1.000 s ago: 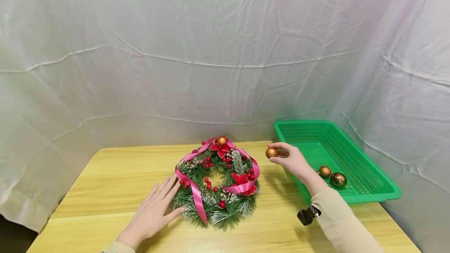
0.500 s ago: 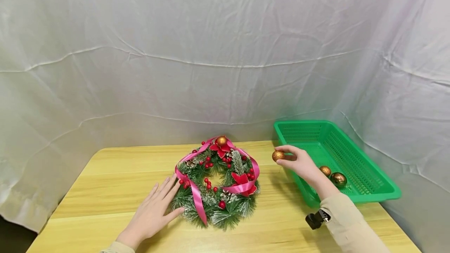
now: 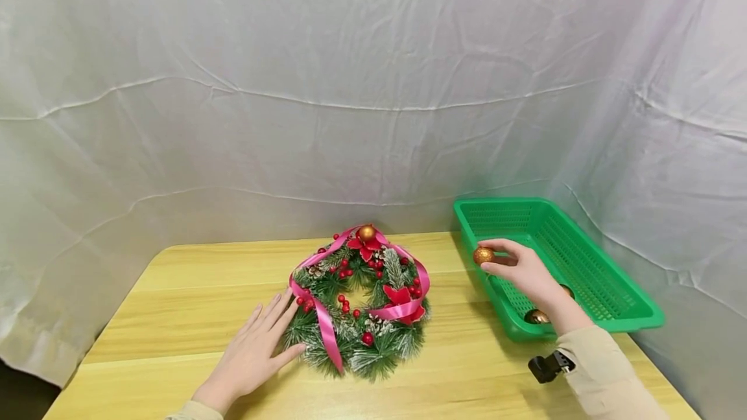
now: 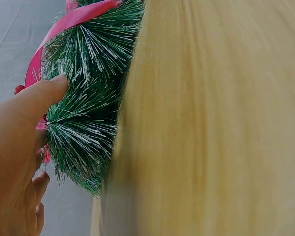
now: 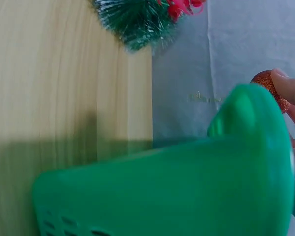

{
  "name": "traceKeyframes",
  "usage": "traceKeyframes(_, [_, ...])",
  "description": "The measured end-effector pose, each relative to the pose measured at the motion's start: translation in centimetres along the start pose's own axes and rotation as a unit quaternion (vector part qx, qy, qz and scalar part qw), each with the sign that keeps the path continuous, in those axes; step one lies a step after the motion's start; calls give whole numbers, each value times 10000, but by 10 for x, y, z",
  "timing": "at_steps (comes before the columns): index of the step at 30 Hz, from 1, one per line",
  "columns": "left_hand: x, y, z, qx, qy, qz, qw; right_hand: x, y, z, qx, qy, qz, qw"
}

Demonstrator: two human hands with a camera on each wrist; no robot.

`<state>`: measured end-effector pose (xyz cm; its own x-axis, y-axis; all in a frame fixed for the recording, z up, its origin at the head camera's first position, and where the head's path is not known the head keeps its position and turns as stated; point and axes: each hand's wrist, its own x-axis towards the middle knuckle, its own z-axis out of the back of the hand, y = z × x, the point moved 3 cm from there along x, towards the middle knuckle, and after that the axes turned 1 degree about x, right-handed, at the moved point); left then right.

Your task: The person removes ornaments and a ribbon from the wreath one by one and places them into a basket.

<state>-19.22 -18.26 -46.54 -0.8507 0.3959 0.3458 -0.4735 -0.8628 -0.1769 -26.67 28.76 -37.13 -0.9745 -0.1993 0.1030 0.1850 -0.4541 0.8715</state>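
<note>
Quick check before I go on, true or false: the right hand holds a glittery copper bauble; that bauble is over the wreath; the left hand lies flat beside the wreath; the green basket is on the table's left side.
1. The right hand pinches a glittery copper bauble. True.
2. That bauble hangs over the wreath. False: it is above the green basket, at its near-left wall.
3. The left hand lies flat, fingertips at the wreath's needles. True.
4. The basket sits on the left of the table. False: it is on the right.

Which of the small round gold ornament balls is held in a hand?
The glittery gold ball, pinched by the right hand above the green plastic basket.
</note>
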Motion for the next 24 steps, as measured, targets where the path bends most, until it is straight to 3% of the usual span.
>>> traceKeyframes(13, [1, 1, 0, -5, 220, 85, 9997, -13, -3, 27, -449, -311, -79, 9985])
traceKeyframes(24, [0, 0, 0, 0, 261, 91, 9996, -21, -23, 41, -370, -381, -210, 9984])
